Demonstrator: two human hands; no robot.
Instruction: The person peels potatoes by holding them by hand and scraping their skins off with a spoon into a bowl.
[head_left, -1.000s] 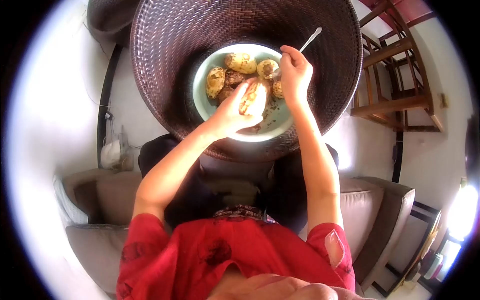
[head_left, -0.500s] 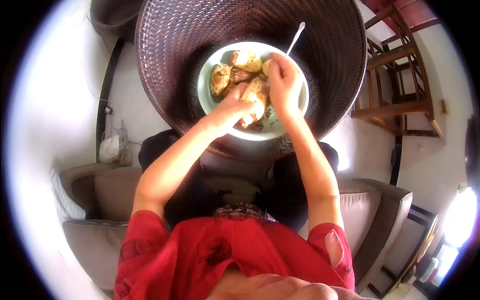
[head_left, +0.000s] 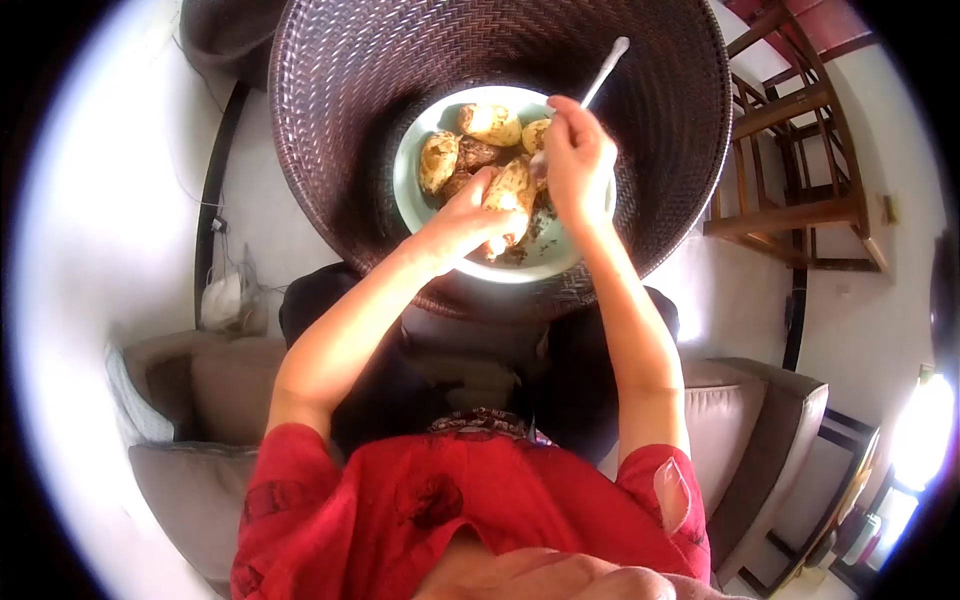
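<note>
The person's left hand (head_left: 465, 222) is curled round a partly peeled tuber (head_left: 513, 185), thumb and fingers closed on its near half; the tuber is held above the pale green bowl (head_left: 407, 190), towards the near side of its middle; its long axis runs away from the person, with the far end leaning a little to the right and the near end pointing back towards the body, slightly left.

The right hand (head_left: 582, 165) is closed in a loose fist round a slim metal spoon (head_left: 606, 72); the handle sticks out past the fingers, pointing away and to the right; the other end slants down and left to the tuber's right flank, though whether the two touch cannot be told.

In the bowl, a patchy yellow tuber (head_left: 489, 123) lies by the far rim, its long axis roughly crosswise; another yellow tuber (head_left: 438, 162) rests at the left wall, lengthwise; darker brown tubers (head_left: 476, 153) lie between that one and the held one; a pale tuber (head_left: 535, 135) shows partly beside the right hand; dark scraps (head_left: 541, 228) speckle the bowl's near right part; the bowl sits inside a brown woven basket (head_left: 500, 40) in front of the person's knees.
</note>
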